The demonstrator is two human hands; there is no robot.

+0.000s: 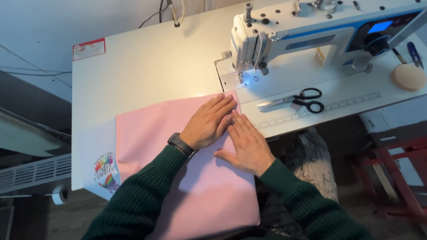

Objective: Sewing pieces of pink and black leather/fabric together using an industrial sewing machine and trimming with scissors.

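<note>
A pink fabric (157, 131) lies flat on the white sewing table (140, 65) and hangs over its front edge onto my lap. My left hand (208, 123) rests palm down on the cloth, fingers pointing toward the needle area. My right hand (246, 143) lies flat beside it along the cloth's right edge, fingers together. Both sleeves are dark green knit, and a black watch (180, 145) sits on my left wrist. The cloth's far right corner lies just short of the presser foot (243, 78) of the white sewing machine (324, 31).
Black-handled scissors (300, 101) lie on the table right of the cloth, under the machine arm. A round tan pad (408, 76) and small snips (414, 54) sit at the far right. A white piece with a colourful print (101, 169) lies left of the pink cloth. A red metal frame (404, 175) stands at the lower right.
</note>
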